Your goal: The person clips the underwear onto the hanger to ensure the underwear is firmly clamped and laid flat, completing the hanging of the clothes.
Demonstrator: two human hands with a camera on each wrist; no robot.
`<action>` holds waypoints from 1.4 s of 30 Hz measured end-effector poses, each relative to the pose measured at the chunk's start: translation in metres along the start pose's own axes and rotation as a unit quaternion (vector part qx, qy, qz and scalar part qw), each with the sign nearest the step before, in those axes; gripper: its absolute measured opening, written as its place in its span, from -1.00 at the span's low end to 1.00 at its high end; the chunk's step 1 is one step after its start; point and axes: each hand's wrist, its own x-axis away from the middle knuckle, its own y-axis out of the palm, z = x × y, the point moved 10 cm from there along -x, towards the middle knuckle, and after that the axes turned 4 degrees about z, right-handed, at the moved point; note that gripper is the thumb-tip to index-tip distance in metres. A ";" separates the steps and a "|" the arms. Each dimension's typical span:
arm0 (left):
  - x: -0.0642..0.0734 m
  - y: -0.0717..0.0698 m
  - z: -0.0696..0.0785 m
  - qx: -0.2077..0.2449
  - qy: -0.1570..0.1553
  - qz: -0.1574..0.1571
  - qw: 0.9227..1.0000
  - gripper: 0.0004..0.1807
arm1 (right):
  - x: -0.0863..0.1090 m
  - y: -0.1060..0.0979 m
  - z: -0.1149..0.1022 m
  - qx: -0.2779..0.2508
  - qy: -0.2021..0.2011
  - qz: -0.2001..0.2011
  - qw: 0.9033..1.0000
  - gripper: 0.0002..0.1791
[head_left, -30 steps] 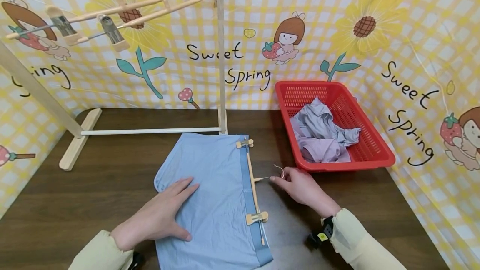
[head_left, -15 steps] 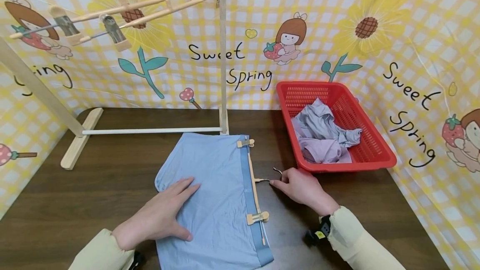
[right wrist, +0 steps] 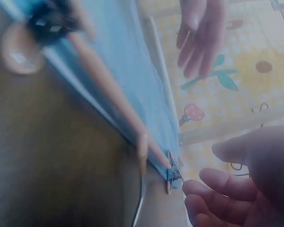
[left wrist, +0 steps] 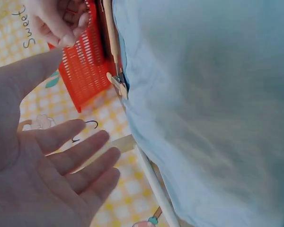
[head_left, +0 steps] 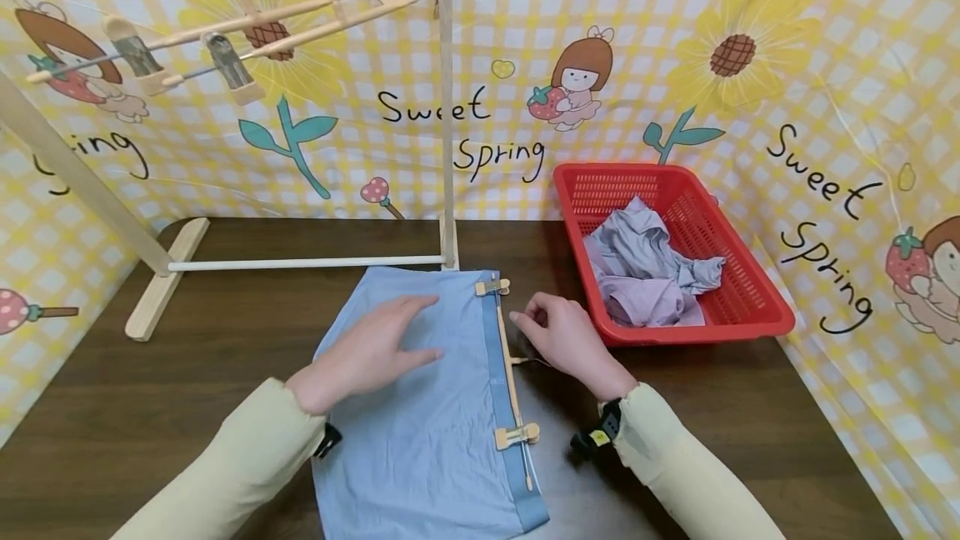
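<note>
A light blue garment (head_left: 420, 440) lies flat on the table, its darker waistband (head_left: 495, 357) toward the right. Along that waistband runs a wooden clip hanger (head_left: 509, 382), fastened by an upper clip (head_left: 492, 287) and a lower clip (head_left: 517, 436). My left hand (head_left: 367, 348) is raised over the garment, and the left wrist view shows its fingers extended with nothing in them. Just right of the hanger is my right hand (head_left: 566, 336), fingers loosely bent and holding nothing. In the head view it partly hides the metal hook; the right wrist view shows the hook's shank (right wrist: 139, 198).
A red basket (head_left: 750, 327) with crumpled grey and lilac cloth (head_left: 648, 298) stands at the right. Behind the garment is a wooden rack (head_left: 447, 148) with a white lower bar (head_left: 307, 262). More clip hangers (head_left: 247, 19) hang at upper left. Patterned fabric surrounds the table.
My right hand has let go of the hook and moved up and left toward the upper clip. My left hand has lifted off the garment and moved right and up. The garment stays put.
</note>
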 end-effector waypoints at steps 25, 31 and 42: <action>-0.126 0.056 0.001 0.016 -0.010 0.000 1.000 -0.57 | -0.074 0.023 0.017 0.005 0.128 -0.027 0.991 -0.63; -0.126 0.068 -0.007 -0.046 -0.037 -0.019 0.998 -0.56 | -0.072 0.031 0.021 -0.003 0.140 -0.046 0.989 -0.65; -0.119 0.065 -0.011 -0.060 -0.039 -0.013 0.997 -0.52 | -0.064 0.023 0.015 -0.094 0.128 -0.035 0.987 -0.70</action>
